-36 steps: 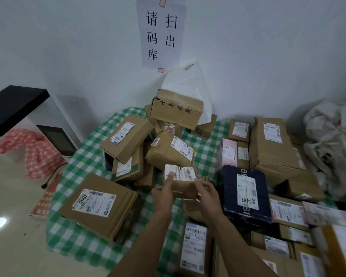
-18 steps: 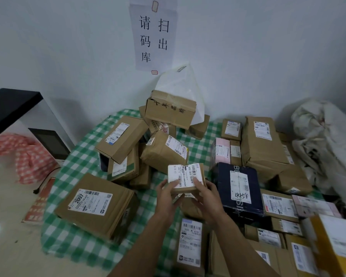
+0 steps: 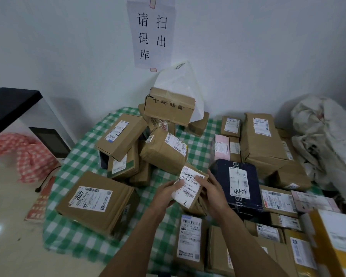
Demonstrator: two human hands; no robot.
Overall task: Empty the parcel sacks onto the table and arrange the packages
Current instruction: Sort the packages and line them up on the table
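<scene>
I hold a small brown parcel (image 3: pixel 190 186) with a white barcode label above the middle of the table (image 3: pixel 84 156), which wears a green checked cloth. My left hand (image 3: pixel 166 193) grips its left side with the thumb on the label. My right hand (image 3: pixel 211 187) grips its right side, fingers curled over the label's top. The label faces up towards me and the parcel is tilted. A loose heap of brown boxes (image 3: pixel 164 150) lies behind it. Neat rows of parcels, among them a dark blue box (image 3: pixel 236 182), fill the table's right side.
A large flat box marked 2097 (image 3: pixel 96 202) lies at the front left. A crumpled white sack (image 3: pixel 326 140) sits at the far right against the wall. A white plastic mailer (image 3: pixel 180 84) leans on the wall under a paper sign. A black-topped stand (image 3: pixel 12 104) and red checked cloth (image 3: pixel 22 152) are at left.
Both hands have lifted the small parcel and turned it, so its label now faces me, tilted. The camera has drifted slightly.
</scene>
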